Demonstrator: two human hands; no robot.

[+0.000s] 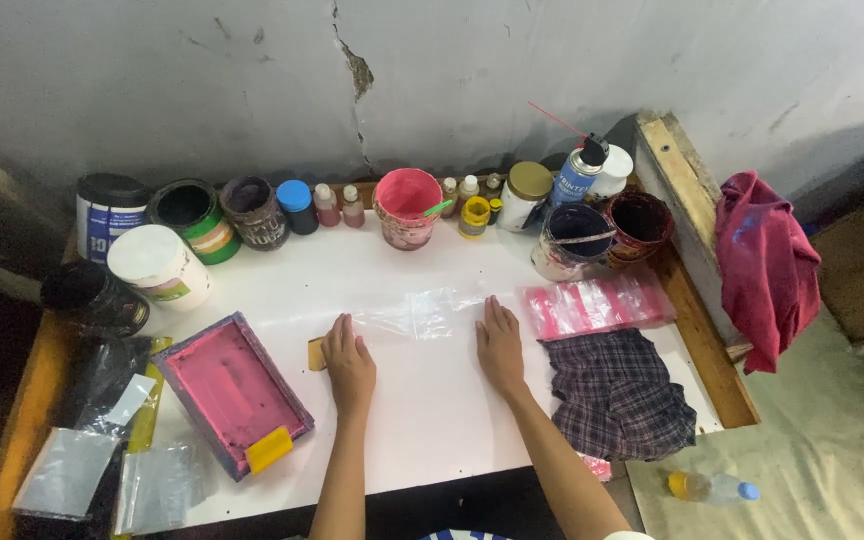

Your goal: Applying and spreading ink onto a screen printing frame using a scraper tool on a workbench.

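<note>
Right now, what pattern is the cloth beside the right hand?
The cloth near the right hand is dark plaid, seen in the head view.

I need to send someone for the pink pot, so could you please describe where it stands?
Look along the row of pots against the cracked wall behind the white table. The pink pot stands mid-row, the only one with a green stick poking out.

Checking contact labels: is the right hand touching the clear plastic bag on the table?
Touching. The head view shows the right hand lying flat with its fingers on the right end of the clear plastic bag, pressed onto the white table.
</note>
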